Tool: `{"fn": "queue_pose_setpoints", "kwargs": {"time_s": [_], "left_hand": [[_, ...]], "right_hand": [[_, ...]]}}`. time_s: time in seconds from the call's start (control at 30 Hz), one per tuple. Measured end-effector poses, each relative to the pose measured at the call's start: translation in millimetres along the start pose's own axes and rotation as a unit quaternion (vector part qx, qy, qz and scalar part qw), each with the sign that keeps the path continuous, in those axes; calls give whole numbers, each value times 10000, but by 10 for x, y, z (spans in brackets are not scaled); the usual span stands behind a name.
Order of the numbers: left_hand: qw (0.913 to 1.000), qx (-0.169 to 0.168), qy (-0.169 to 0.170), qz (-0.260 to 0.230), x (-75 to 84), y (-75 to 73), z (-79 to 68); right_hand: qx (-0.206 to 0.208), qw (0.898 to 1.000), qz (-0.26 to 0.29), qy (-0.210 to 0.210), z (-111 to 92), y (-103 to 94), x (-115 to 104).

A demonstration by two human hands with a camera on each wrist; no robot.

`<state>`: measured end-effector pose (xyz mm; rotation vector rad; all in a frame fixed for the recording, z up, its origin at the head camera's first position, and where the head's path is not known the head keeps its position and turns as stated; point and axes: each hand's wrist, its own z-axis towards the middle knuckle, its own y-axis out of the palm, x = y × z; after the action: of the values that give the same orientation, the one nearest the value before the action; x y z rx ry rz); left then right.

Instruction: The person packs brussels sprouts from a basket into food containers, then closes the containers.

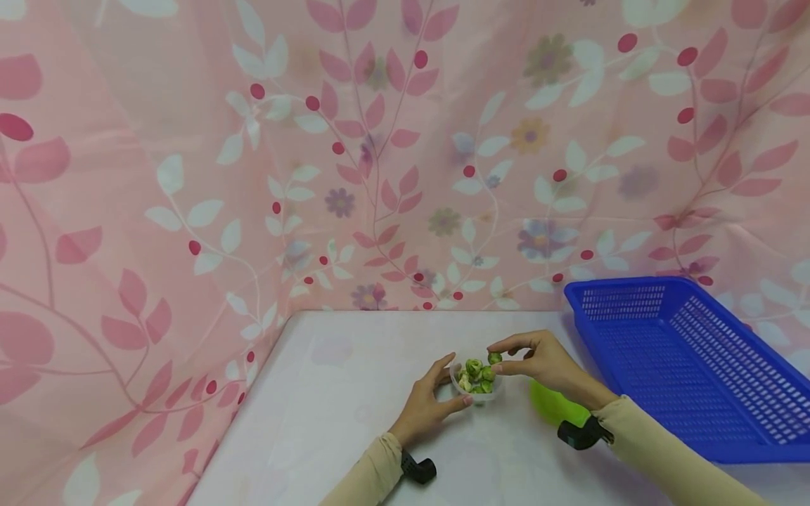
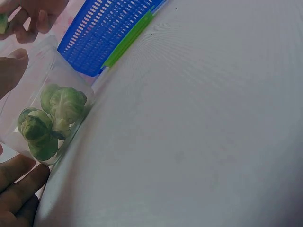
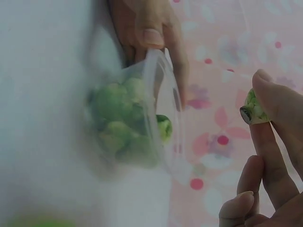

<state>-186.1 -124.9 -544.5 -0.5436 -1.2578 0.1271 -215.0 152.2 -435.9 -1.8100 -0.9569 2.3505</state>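
A clear plastic tub (image 1: 479, 398) with several Brussels sprouts (image 1: 473, 367) in it stands on the white table. My left hand (image 1: 425, 402) grips the tub from its left side, thumb at the near rim and fingers round the far side. Between thumb and fingertips, my right hand (image 1: 538, 362) pinches a single Brussels sprout (image 3: 255, 108) over the tub's right rim. Its cut stem end shows in the right wrist view. Through the tub's clear wall (image 2: 87, 90), more sprouts show piled at the bottom in the left wrist view.
A large blue plastic basket (image 1: 677, 365) with slotted walls stands on the right. Beneath my right wrist lies a bright green plastic item (image 1: 550, 402), partly hidden by the arm. Pink floral cloth (image 1: 380, 176) hangs behind the white table (image 1: 304, 422).
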Motion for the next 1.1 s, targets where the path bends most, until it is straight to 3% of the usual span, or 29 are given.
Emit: {"fn": "queue_pose_setpoints", "kwargs": {"time_s": [0.2, 0.4, 0.57, 0.8, 1.1], "left_hand": [[10000, -13, -50, 17, -17, -6, -9], [10000, -2, -42, 16, -20, -9, -9], [10000, 23, -26, -11, -18, 1, 8], [10000, 26, 25, -29, -45, 21, 2], [9999, 38, 92, -80, -30, 16, 16]], "right_hand": [[127, 9999, -35, 62, 101, 230, 63], [354, 9982, -487, -53, 187, 385, 90], [347, 9957, -825, -248, 252, 458, 133], [274, 9953, -809, -459, 320, 546, 263], [517, 9850, -1297, -1011, 367, 634, 339]]}}
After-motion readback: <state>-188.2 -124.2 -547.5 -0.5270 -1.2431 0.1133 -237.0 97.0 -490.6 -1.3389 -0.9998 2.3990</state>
